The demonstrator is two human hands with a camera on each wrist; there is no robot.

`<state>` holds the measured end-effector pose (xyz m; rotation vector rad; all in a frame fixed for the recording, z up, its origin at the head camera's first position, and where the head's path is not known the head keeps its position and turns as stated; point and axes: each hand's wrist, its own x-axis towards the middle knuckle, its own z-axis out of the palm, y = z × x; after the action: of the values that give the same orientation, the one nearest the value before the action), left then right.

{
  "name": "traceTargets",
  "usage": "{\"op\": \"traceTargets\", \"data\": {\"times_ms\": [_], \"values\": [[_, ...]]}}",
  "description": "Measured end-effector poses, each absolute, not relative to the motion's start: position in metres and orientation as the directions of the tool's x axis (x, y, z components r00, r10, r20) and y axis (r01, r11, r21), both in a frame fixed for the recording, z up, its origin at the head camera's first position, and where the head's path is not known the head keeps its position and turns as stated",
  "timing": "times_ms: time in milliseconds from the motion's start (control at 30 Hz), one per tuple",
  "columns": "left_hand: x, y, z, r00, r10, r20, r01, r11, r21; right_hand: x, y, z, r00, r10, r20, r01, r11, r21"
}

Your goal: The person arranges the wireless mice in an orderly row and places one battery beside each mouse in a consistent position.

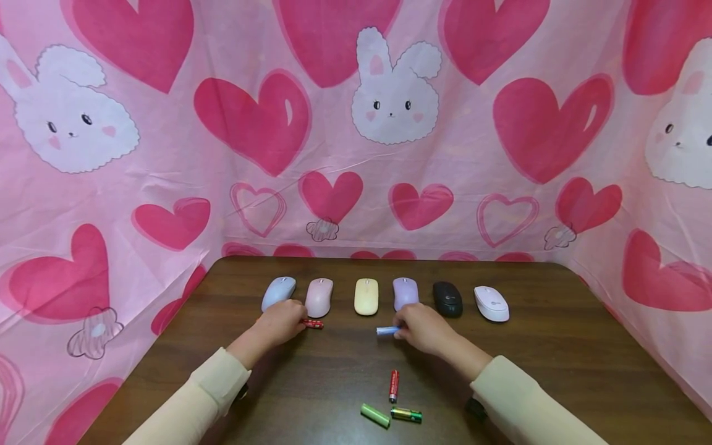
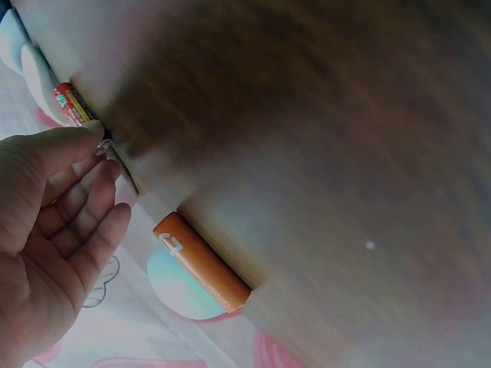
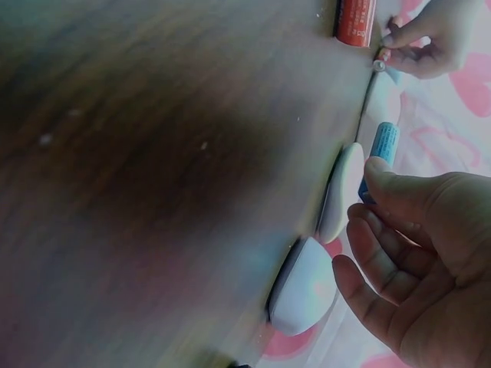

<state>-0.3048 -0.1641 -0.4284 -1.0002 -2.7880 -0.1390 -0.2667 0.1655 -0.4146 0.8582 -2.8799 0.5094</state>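
Observation:
My left hand [image 1: 282,321] pinches a red battery [image 1: 314,324] between thumb and fingertips, just in front of the pink mouse [image 1: 319,298]. Behind that hand lies the light blue mouse [image 1: 278,292], partly covered by it. An orange battery [image 2: 203,262] shows beside the hand in the left wrist view. To the right, a blue battery [image 1: 387,330] is in the grip of my right hand [image 1: 425,327], held by thumb and fingertips close in front of the purple mouse [image 1: 405,292]. Its remaining fingers are loosely bent in the right wrist view.
Along the back of the brown table [image 1: 311,377] stand a yellow mouse [image 1: 366,296], a black mouse [image 1: 447,299] and a white mouse [image 1: 491,303]. Nearer lie another red battery [image 1: 394,386], a light green battery [image 1: 375,415] and a green-gold battery [image 1: 406,415]. Pink patterned cloth [image 1: 334,154] surrounds the table.

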Motion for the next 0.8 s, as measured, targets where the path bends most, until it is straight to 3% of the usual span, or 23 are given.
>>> {"op": "traceTargets", "data": {"times_ms": [800], "values": [[-0.306,-0.164,-0.430,-0.752,0.620,0.222,0.640,0.768,0.025,-0.293,0.132,-0.419,-0.867,-0.490,0.096,-0.495,0.819,-0.289]]}}
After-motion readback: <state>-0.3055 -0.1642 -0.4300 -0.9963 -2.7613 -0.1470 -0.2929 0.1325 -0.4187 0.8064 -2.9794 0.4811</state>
